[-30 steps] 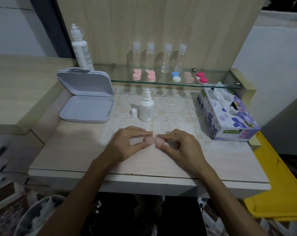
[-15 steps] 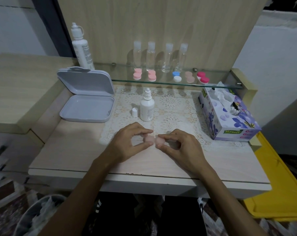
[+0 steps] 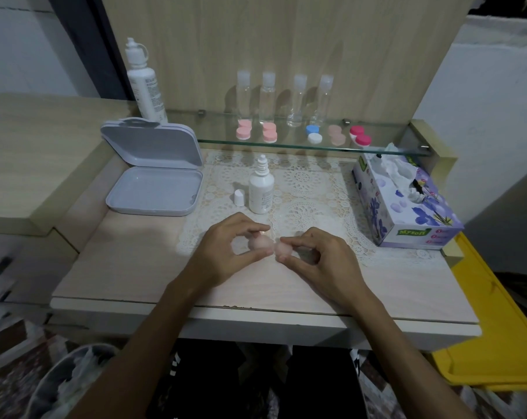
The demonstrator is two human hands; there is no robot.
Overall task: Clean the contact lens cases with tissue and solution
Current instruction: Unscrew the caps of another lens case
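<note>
From the head camera, the left hand (image 3: 226,252) and the right hand (image 3: 319,258) each pinch one cap of a pale pink lens case (image 3: 271,245) between thumb and fingertips, just above the desk (image 3: 129,267), so the work looks barely begun, probably at unscrewing the caps. The small solution bottle (image 3: 260,192) stands uncapped on the lace mat, the tissue box (image 3: 404,204) sits untouched to the right, and five more cases (image 3: 303,136) wait on the glass shelf.
</note>
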